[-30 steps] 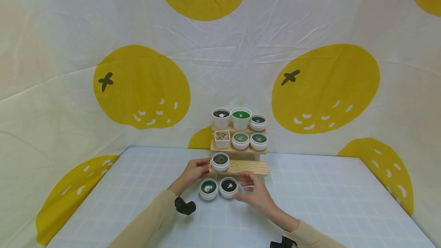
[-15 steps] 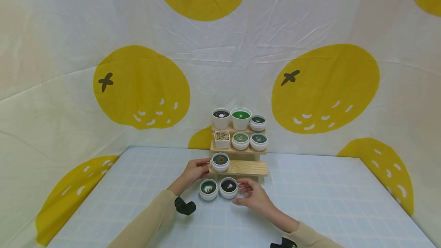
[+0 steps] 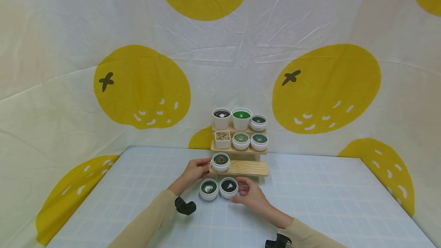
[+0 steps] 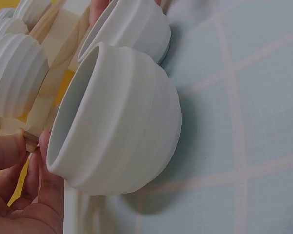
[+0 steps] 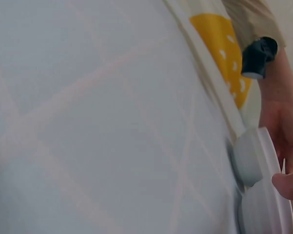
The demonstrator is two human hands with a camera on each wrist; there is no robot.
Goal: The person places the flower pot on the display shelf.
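Note:
My left hand [image 3: 194, 170] pinches the left end of the lowest step of a wooden tiered stand [image 3: 249, 167]; the left wrist view shows thumb and fingers on that board end [image 4: 31, 140]. A white ribbed pot with a brownish centre [image 3: 220, 162] sits on this step. In front of the stand, two white pots stand side by side on the table. My right hand [image 3: 254, 196] grips the right one [image 3: 229, 188], which has a dark inside, with thumb [image 5: 288, 185] at its rim and fingers behind. The left one [image 3: 208, 189] has a green inside.
Small white pots fill the two upper steps, among them a square pot of pebbles [image 3: 222, 139] and a tall pot with bright green inside [image 3: 241, 118]. A pale blue checked cloth [image 3: 317, 194] covers the table. Behind hangs a white curtain with yellow fruit prints [image 3: 241, 75].
My right hand has moved left and slightly down, its thumb and fingers closing in on the right front pot. My left hand stays at the step's end.

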